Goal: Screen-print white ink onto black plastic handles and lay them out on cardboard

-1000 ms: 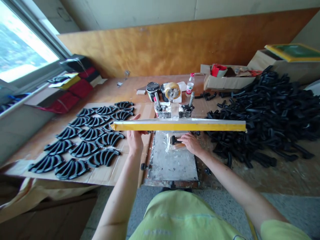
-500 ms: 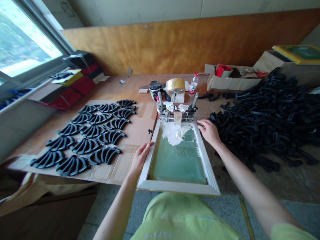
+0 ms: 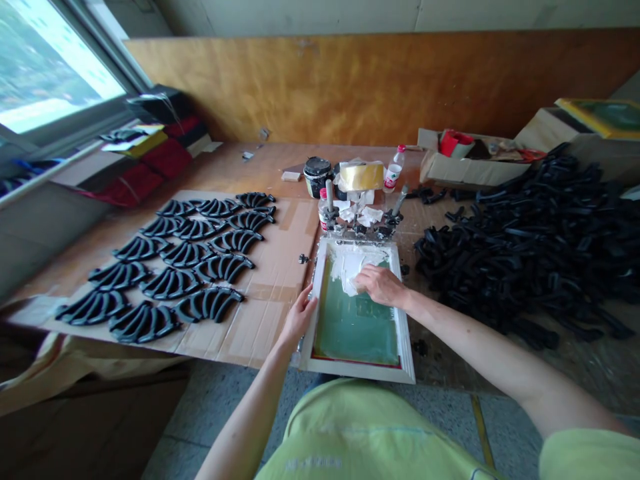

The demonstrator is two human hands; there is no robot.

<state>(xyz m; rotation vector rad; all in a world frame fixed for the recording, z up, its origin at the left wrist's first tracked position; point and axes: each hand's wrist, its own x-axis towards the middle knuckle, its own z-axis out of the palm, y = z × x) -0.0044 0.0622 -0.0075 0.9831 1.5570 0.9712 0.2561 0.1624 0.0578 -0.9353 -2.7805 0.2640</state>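
A screen printing frame (image 3: 406, 347) with a pale wooden border and green mesh sits in front of me, clamped at its far end by a metal hinge clamp (image 3: 357, 230). White ink (image 3: 345, 261) is smeared over the far part of the mesh. My left hand (image 3: 300, 313) grips the frame's left rail. Over the ink, my right hand (image 3: 381, 285) is closed on a small squeegee, which its fingers mostly hide.
Black curved parts (image 3: 187, 250) lie in fanned groups on cardboard (image 3: 273, 267) at left. A heap of similar black parts (image 3: 540, 247) covers the right side. Behind the clamp stand an ink tub (image 3: 317, 179), a roll of tape (image 3: 361, 177) and a bottle (image 3: 394, 170).
My right hand has moved from the frame's right rail onto the inked mesh and taken the squeegee from beside the clamp. The frame's near end has dropped, with my left hand still at its left rail.
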